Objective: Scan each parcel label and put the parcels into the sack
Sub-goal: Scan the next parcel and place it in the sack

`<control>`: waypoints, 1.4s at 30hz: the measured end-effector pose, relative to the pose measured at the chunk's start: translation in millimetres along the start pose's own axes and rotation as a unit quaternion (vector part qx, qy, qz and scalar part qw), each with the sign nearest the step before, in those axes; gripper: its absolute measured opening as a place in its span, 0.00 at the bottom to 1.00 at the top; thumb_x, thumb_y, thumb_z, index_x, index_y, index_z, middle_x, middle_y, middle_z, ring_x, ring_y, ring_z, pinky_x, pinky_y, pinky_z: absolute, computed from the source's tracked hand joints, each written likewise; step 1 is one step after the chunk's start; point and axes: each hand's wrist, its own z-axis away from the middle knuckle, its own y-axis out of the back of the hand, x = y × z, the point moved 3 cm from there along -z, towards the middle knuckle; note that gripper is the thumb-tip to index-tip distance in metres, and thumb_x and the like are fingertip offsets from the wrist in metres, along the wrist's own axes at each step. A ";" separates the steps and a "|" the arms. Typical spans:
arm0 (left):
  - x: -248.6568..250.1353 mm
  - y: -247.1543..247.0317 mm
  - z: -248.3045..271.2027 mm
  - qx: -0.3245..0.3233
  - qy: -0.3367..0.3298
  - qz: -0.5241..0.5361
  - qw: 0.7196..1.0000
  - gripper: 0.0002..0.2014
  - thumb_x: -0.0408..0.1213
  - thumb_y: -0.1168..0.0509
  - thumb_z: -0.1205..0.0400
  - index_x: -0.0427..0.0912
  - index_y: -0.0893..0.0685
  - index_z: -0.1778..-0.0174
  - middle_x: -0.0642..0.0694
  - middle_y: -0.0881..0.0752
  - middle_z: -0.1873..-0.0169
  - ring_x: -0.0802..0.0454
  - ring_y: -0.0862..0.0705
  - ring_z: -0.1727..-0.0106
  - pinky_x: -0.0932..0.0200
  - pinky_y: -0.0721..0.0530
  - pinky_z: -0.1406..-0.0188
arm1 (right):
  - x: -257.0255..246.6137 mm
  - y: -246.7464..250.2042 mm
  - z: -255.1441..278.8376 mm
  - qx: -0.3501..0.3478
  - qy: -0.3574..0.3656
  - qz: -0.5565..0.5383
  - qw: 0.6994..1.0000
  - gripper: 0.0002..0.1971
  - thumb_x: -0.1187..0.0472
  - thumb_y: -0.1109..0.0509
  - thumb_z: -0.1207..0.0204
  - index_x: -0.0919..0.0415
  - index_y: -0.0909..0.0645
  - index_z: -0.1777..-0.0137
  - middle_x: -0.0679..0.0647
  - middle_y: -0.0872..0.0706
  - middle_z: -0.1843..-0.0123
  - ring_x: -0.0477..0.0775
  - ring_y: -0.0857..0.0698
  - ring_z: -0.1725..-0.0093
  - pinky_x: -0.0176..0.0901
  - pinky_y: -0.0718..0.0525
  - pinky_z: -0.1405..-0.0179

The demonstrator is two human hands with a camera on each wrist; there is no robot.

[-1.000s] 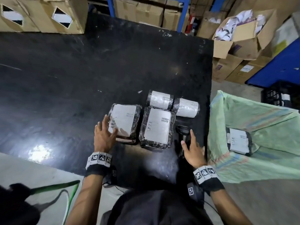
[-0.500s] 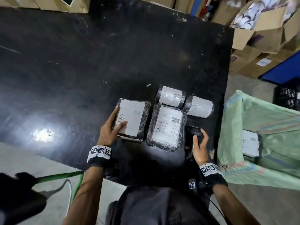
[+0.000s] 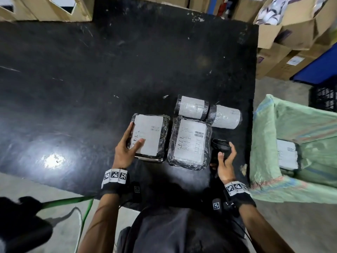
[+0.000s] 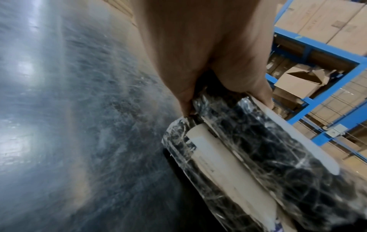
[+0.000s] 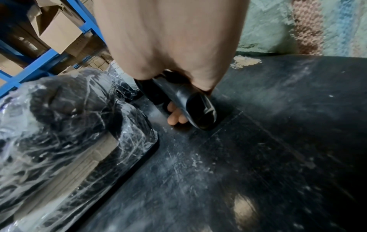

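The left hand (image 3: pixel 125 152) grips the leftmost parcel (image 3: pixel 148 136) at its near left corner, thumb laid on the white label and fingers along the left side and under the edge. In the left wrist view that near edge looks tipped up off the table (image 3: pixel 73 88). The parcel is a flat block in crinkled black film, probably light and fairly stiff, yet slick; a hold across the edge with the thumb on the paper label should slip less than one on bare film. The barcode sits at the label's far right and is uncovered.

Just beside it lies a second flat parcel (image 3: pixel 189 143), label up, with two roll-shaped parcels (image 3: pixel 192 107) touching one another behind it.

Further right, the right hand (image 3: pixel 225 165) is curled round the scanner (image 3: pixel 220 146), fingers wrapped under its handle and the head low over the table near the second parcel's right edge; it does not appear aimed at a label yet.

Beyond the table's right edge the green sack (image 3: pixel 264 143) stands open, one parcel (image 3: pixel 287 154) already inside. Four remain to scan
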 end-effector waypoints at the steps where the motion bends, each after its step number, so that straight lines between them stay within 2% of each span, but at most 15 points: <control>1: 1.9 -0.4 0.9 0.002 -0.005 -0.009 1.000 0.36 0.38 0.25 0.16 0.52 0.31 0.12 0.74 0.23 0.25 0.74 0.24 0.23 0.71 0.27 0.21 | -1.6 -0.3 0.3 0.000 0.007 -0.001 1.000 0.27 0.61 0.42 0.11 0.57 0.46 0.15 0.49 0.31 0.25 0.50 0.25 0.31 0.27 0.32 0.40; 6: 8.7 -4.5 5.5 0.026 -0.068 -0.060 0.996 0.36 0.39 0.25 0.16 0.51 0.30 0.12 0.55 0.23 0.17 0.61 0.24 0.18 0.50 0.26 0.16 | -4.9 -1.8 2.7 -0.004 0.027 -0.007 1.000 0.31 0.53 0.43 0.14 0.60 0.47 0.15 0.50 0.33 0.24 0.49 0.27 0.30 0.29 0.33 0.37; 9: 19.4 -8.3 7.9 0.046 -0.096 -0.141 0.984 0.35 0.42 0.25 0.16 0.54 0.29 0.13 0.41 0.17 0.25 0.51 0.18 0.29 0.49 0.20 0.25 | -1.6 -2.3 0.8 0.001 0.038 -0.003 0.999 0.30 0.54 0.43 0.14 0.60 0.46 0.15 0.52 0.35 0.22 0.52 0.29 0.27 0.37 0.33 0.28; 11: 23.2 -9.0 10.0 0.055 -0.099 -0.156 0.981 0.34 0.44 0.24 0.17 0.54 0.27 0.14 0.41 0.16 0.28 0.50 0.18 0.34 0.50 0.18 0.30 | 2.7 -0.7 -2.1 0.002 0.045 0.010 0.999 0.34 0.47 0.43 0.18 0.59 0.46 0.16 0.59 0.34 0.19 0.58 0.28 0.24 0.50 0.34 0.19; 13: 25.6 -9.0 11.9 0.049 -0.098 -0.125 0.986 0.33 0.46 0.24 0.17 0.55 0.26 0.15 0.47 0.16 0.26 0.50 0.17 0.30 0.49 0.18 0.28 | 6.6 -0.5 -4.6 -0.021 0.038 0.023 0.999 0.32 0.48 0.42 0.16 0.53 0.47 0.15 0.63 0.35 0.18 0.61 0.23 0.28 0.61 0.32 0.20; 15: 23.6 -7.8 11.0 0.046 -0.088 -0.099 0.990 0.32 0.44 0.24 0.17 0.52 0.24 0.16 0.51 0.17 0.25 0.51 0.17 0.26 0.46 0.19 0.23 | 7.3 1.1 -5.2 -0.038 0.037 0.033 0.998 0.28 0.52 0.43 0.13 0.32 0.49 0.19 0.62 0.30 0.20 0.48 0.19 0.51 0.67 0.21 0.34; 16: 22.8 -7.0 9.9 0.045 -0.077 -0.095 0.991 0.32 0.42 0.24 0.17 0.52 0.24 0.16 0.50 0.17 0.24 0.50 0.17 0.25 0.44 0.19 0.22 | 6.0 2.7 -4.4 -0.040 0.035 0.039 0.998 0.28 0.53 0.43 0.12 0.20 0.50 0.25 0.61 0.25 0.26 0.41 0.24 0.60 0.61 0.16 0.46; 18: 19.5 -5.2 7.6 0.033 -0.050 -0.084 0.995 0.33 0.41 0.24 0.16 0.52 0.26 0.15 0.48 0.17 0.24 0.49 0.16 0.26 0.42 0.19 0.22 | 7.6 5.6 -3.8 -0.046 0.029 0.046 0.997 0.30 0.55 0.44 0.11 0.11 0.51 0.33 0.60 0.22 0.37 0.38 0.27 0.66 0.43 0.20 0.60; 21: 15.1 -3.9 5.5 0.008 -0.028 -0.067 0.997 0.34 0.43 0.24 0.17 0.52 0.27 0.14 0.52 0.17 0.27 0.52 0.17 0.28 0.41 0.20 0.21 | 4.5 8.6 -1.4 -0.047 0.023 0.040 0.998 0.28 0.56 0.44 0.12 0.21 0.48 0.26 0.62 0.19 0.32 0.39 0.27 0.66 0.53 0.18 0.51; 25: 12.4 -4.7 6.1 0.009 -0.041 -0.041 0.998 0.31 0.39 0.23 0.18 0.66 0.25 0.22 0.75 0.13 0.37 0.71 0.14 0.38 0.39 0.18 0.23 | -9.8 12.8 7.0 -0.047 0.038 0.035 0.998 0.27 0.56 0.44 0.11 0.23 0.47 0.24 0.60 0.19 0.29 0.42 0.25 0.67 0.54 0.17 0.52; 28: 25.3 -5.8 8.9 0.025 -0.072 -0.034 0.996 0.32 0.35 0.24 0.17 0.56 0.25 0.17 0.52 0.14 0.27 0.49 0.13 0.29 0.35 0.19 0.23 | -25.6 19.6 12.4 -0.041 0.046 0.011 0.998 0.26 0.57 0.44 0.11 0.34 0.47 0.19 0.70 0.15 0.42 0.55 0.23 0.71 0.43 0.19 0.71; 31: 46.1 -7.9 9.4 0.031 -0.103 -0.025 0.994 0.33 0.31 0.25 0.17 0.47 0.26 0.15 0.52 0.18 0.25 0.49 0.16 0.27 0.37 0.20 0.21 | -51.5 29.9 19.4 -0.034 0.077 -0.013 0.996 0.26 0.57 0.43 0.11 0.31 0.46 0.20 0.75 0.14 0.48 0.56 0.22 0.71 0.51 0.17 0.69; 33: 63.3 -10.7 9.4 0.034 -0.127 -0.011 0.991 0.33 0.31 0.25 0.17 0.48 0.26 0.15 0.54 0.20 0.22 0.51 0.18 0.23 0.39 0.22 0.19 | -73.4 37.1 24.4 -0.030 0.098 -0.026 0.994 0.26 0.56 0.43 0.11 0.29 0.45 0.21 0.66 0.13 0.48 0.55 0.21 0.70 0.58 0.16 0.64; 36: 91.1 -19.0 3.9 0.038 -0.158 -0.004 0.987 0.35 0.36 0.26 0.18 0.53 0.27 0.14 0.61 0.23 0.21 0.57 0.22 0.19 0.42 0.24 0.17 | -111.3 45.8 32.1 -0.029 0.145 -0.053 0.988 0.26 0.56 0.44 0.11 0.31 0.45 0.20 0.48 0.15 0.49 0.54 0.22 0.69 0.53 0.19 0.66; 42: 142.6 -61.3 -17.2 0.019 -0.199 0.064 0.978 0.34 0.37 0.26 0.17 0.57 0.28 0.15 0.56 0.24 0.17 0.54 0.25 0.16 0.39 0.25 0.16 | -180.5 66.9 47.2 -0.024 0.210 -0.111 0.971 0.26 0.57 0.45 0.10 0.32 0.45 0.19 0.36 0.15 0.45 0.47 0.21 0.66 0.46 0.19 0.62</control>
